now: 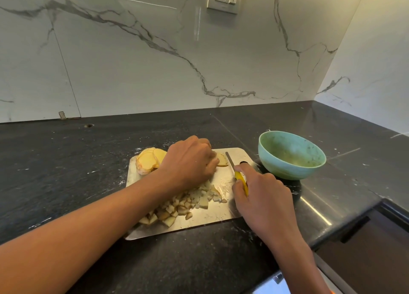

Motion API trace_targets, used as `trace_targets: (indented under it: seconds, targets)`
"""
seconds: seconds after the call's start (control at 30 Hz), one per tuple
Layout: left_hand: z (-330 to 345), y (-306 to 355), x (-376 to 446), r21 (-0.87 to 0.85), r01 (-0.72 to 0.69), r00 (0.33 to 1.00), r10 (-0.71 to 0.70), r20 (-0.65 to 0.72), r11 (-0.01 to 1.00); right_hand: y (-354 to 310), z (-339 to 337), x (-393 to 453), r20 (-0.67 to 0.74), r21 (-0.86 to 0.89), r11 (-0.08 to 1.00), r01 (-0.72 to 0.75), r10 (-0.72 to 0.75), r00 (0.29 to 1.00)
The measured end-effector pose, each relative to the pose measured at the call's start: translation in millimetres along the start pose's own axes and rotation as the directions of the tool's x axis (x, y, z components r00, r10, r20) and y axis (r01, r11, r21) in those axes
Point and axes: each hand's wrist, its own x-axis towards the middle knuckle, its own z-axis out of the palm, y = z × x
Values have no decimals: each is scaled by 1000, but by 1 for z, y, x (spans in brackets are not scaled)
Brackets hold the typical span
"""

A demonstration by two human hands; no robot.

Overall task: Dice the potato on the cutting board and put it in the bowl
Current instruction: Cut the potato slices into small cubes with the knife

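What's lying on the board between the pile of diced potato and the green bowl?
In the head view, the right hand gripping the yellow-handled knife lies between the diced potato and the green bowl.

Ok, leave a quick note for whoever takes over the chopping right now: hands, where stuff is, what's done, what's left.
Left hand holds a potato slice on the cutting board. Right hand grips the yellow-handled knife, blade beside that slice.
Done: a pile of diced potato lies at the board's near side.
Left: dice the stacked slices at the far left corner, then move everything to the green bowl, which holds no potato.
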Motion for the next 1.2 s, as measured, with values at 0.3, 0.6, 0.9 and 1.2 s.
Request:
trace_targets:
  seconds: [0.3,0.6,0.9,1.2]
  targets:
    - [5,3,3,8,12,998,-13,66,1000,0,0,1,31,22,999,50,-50,998]
    - [0,4,5,-15,68,994,-67,87,998,0,-1,1,0,23,1000,5,-5,1000]
    - [5,1,5,6,0,987,-1,161,1000,1,1,1,1,6,1000,-21,21,1000]
    - [5,1,8,-42,54,991,-48,122,998,2,3,2,-8,10,1000,27,-27,1000]
